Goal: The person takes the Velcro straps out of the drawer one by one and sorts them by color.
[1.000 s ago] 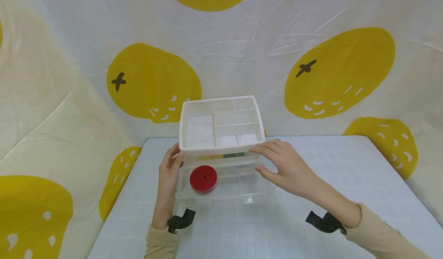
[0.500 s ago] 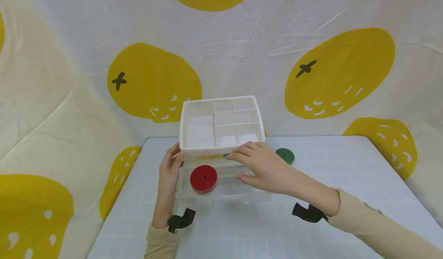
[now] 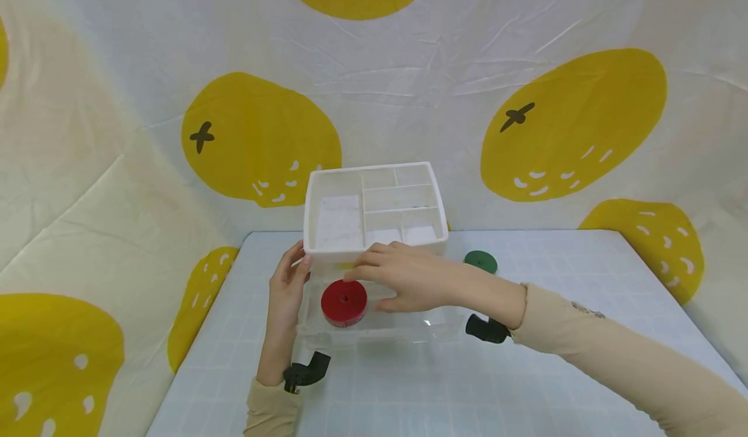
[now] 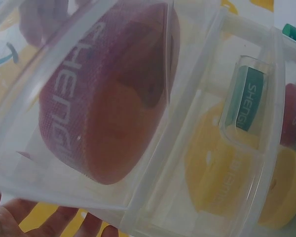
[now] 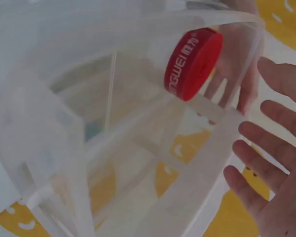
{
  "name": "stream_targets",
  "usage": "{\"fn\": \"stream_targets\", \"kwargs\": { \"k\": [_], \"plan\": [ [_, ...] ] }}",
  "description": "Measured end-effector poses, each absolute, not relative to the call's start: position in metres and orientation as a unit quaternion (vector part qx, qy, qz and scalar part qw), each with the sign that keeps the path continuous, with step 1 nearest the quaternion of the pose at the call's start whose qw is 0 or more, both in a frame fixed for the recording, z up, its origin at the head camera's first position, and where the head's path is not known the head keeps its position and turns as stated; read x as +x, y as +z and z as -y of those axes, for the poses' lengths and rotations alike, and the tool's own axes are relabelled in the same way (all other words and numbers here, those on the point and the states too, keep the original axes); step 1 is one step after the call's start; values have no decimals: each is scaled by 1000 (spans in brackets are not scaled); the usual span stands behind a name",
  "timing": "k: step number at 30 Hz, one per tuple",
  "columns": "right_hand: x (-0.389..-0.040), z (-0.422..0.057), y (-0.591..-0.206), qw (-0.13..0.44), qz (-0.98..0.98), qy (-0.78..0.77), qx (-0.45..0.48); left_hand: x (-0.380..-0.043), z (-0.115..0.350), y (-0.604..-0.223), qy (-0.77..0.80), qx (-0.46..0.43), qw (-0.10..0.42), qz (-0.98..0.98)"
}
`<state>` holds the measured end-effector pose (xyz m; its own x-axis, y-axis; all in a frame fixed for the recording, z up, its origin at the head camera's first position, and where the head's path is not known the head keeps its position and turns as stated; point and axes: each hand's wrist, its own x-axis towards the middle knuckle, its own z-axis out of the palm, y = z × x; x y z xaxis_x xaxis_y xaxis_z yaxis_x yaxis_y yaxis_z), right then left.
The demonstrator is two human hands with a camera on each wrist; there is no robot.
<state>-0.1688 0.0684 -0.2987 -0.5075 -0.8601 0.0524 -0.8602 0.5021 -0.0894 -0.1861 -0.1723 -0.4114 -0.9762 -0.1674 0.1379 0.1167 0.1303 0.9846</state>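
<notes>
A small storage box with a white divided tray on top stands near the back of the table. One clear drawer is pulled out at its front, with a red roll of lettered tape lying in its left part. My left hand rests against the box's left side, fingers extended. My right hand hovers over the drawer, fingers spread and holding nothing, its fingertips close to the red roll. Through the clear plastic in the left wrist view show a yellow roll and a green roll.
To the right of the box, a green roll lies on the pale checked table. A cloth wall with yellow fruit prints hangs behind. Black straps sit on both wrists.
My right hand has moved left from the box's right front corner to beside the red roll, uncovering the green roll on the table. The left hand has stayed in place.
</notes>
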Motion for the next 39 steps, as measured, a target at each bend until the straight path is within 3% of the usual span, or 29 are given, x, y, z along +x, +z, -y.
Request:
{"fn": "stream_targets", "kwargs": {
  "k": [12, 27, 35, 39],
  "plan": [
    [-186, -44, -306, -47, 851, 13, 523, -187, 174, -412, -665, 14, 105, 739],
    [-191, -21, -321, -43, 834, -61, 546, -186, 173, -410, -665, 16, 107, 739],
    [-189, -16, -323, -55, 840, -85, 534, -186, 172, -414, -666, -6, 133, 734],
    [-189, -15, -323, -61, 838, -89, 535, -186, 173, -412, -668, 4, 119, 735]
  ]
}}
